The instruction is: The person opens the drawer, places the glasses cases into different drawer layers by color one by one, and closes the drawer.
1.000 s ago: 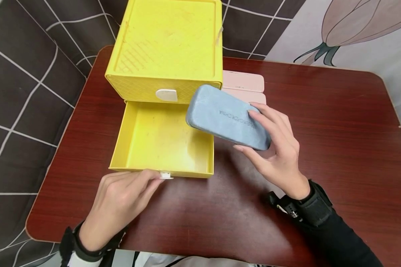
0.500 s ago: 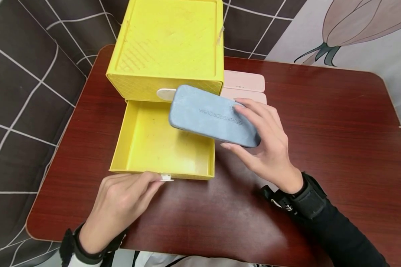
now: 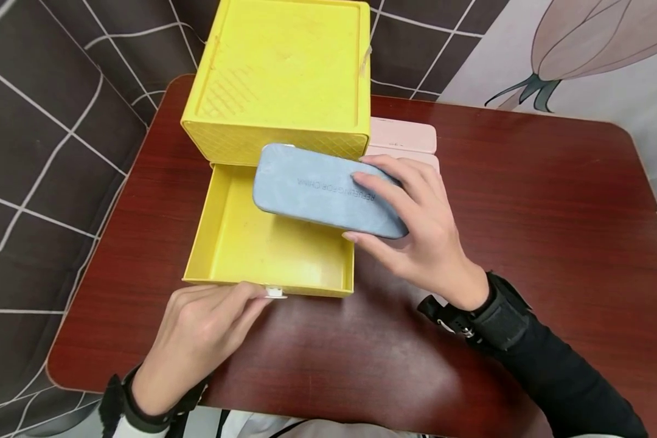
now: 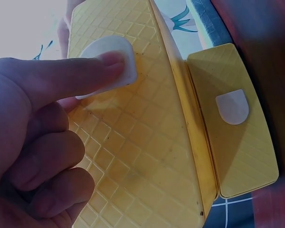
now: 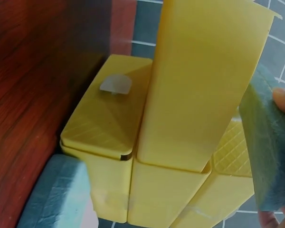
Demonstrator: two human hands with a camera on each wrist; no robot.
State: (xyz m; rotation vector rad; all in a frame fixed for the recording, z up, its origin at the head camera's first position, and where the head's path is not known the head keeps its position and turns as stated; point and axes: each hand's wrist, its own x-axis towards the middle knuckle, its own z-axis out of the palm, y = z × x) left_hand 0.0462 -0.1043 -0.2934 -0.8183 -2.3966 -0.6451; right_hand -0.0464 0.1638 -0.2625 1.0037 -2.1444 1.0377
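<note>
Case, blue, gripped by the right hand: within a second it has shifted left, and I now see it above the pulled-out drawer, so the work centres there. The left hand pinches the drawer's white tab. Reddish-brown table below; dark, white-lined wall behind.

yellow drawer unit cropped at head view's top, upper white handle mostly hidden behind blue case, print on pink case too small to read
</note>
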